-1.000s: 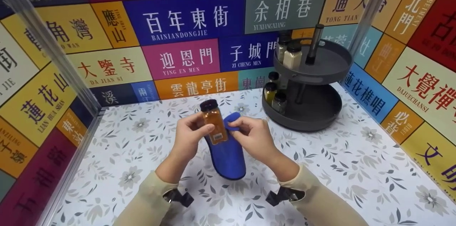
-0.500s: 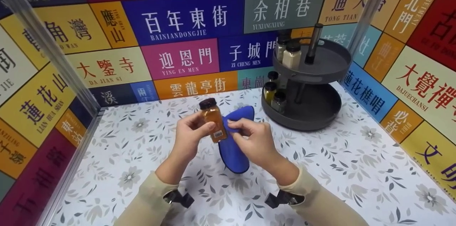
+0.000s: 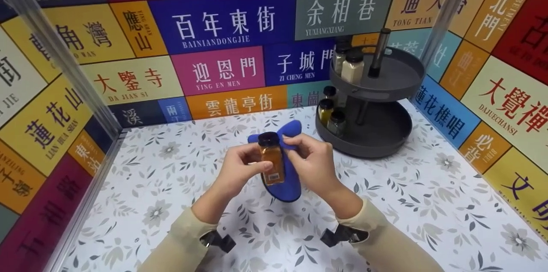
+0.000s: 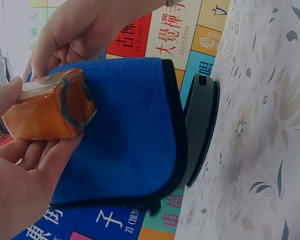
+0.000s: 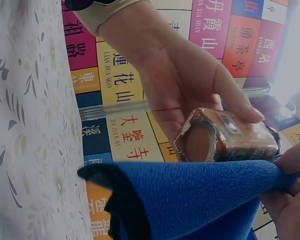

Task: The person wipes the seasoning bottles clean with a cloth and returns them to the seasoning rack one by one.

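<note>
My left hand [image 3: 241, 168] grips a glass spice jar [image 3: 272, 164] with a dark cap and orange-brown contents, thumb across its front. The jar stands nearly upright above the table, a barcode label low on its face. A blue cloth [image 3: 287, 189] with dark edging hangs from my right hand [image 3: 314, 158], which pinches it beside the jar. In the left wrist view the cloth [image 4: 125, 135] spreads behind the jar's base [image 4: 76, 102]. The right wrist view has the cloth [image 5: 190, 192] folded along the jar's side [image 5: 240, 142]; whether they touch is hard to tell.
A dark two-tier round rack [image 3: 370, 145] stands at the back right. Its upper tier holds a jar of pale contents [image 3: 352, 68] and another jar; several small jars [image 3: 336, 123] sit at the lower tier's left. Sign-covered walls [image 3: 222, 23] enclose the flower-patterned table [image 3: 150, 186].
My left hand has brought the jar rightward and slightly down, in front of the cloth. The cloth has swung and bunched, with its upper part now spread behind the jar's cap.
</note>
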Demonstrator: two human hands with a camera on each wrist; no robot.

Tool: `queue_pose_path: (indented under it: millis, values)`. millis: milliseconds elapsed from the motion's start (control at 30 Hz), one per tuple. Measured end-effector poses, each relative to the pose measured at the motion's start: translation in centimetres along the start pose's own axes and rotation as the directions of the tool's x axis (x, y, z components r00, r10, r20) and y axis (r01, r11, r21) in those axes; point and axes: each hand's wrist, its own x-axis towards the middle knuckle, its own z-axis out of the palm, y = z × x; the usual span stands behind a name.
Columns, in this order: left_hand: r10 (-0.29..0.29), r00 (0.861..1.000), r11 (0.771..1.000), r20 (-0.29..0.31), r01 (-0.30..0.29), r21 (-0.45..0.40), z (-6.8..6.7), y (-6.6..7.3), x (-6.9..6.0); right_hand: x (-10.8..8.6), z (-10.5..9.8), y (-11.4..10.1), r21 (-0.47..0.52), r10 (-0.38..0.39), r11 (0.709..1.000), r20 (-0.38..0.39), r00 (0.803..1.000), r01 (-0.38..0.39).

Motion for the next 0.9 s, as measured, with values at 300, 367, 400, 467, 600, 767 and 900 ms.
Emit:
queue_pose_path:
  millis: [300, 367, 400, 467, 600, 767, 900]
  values:
    - [0.008, 0.986, 0.987, -0.166, -0.034, -0.158, -0.1, 0.7, 0.1, -0.2, 0.3, -0.4, -0.051, 0.021, 0.999, 0.099, 0.995, -0.016]
    - [-0.012, 0.976, 0.983, -0.216, -0.027, -0.18, -0.2, 0.8, 0.1, -0.3, 0.4, -0.5, -0.07, 0.015, 0.998, 0.125, 0.992, -0.006]
    - [-0.022, 0.972, 0.982, -0.235, -0.023, -0.185, -0.2, 0.9, 0.1, -0.4, 0.4, -0.5, -0.087, 0.007, 0.996, 0.134, 0.991, 0.005]
    - [-0.038, 0.964, 0.981, -0.262, -0.014, -0.194, -0.3, 1.0, 0.2, -0.5, 0.6, -0.6, -0.129, -0.017, 0.991, 0.144, 0.989, 0.036]
    - [-0.044, 0.963, 0.988, -0.264, 0.002, -0.157, -0.2, 1.2, 0.1, -0.7, 0.8, -0.7, -0.187, -0.098, 0.975, 0.12, 0.988, 0.12]
    - [-0.001, 0.978, 0.999, -0.211, -0.007, -0.039, 0.2, 1.6, -0.3, -0.9, 1.0, -0.4, -0.153, -0.204, 0.966, 0.042, 0.978, 0.208]
    - [0.008, 0.988, 1.0, -0.154, -0.004, 0.026, 0.4, 1.4, -0.5, -0.8, 1.0, -0.1, -0.123, -0.242, 0.964, -0.023, 0.97, 0.237]
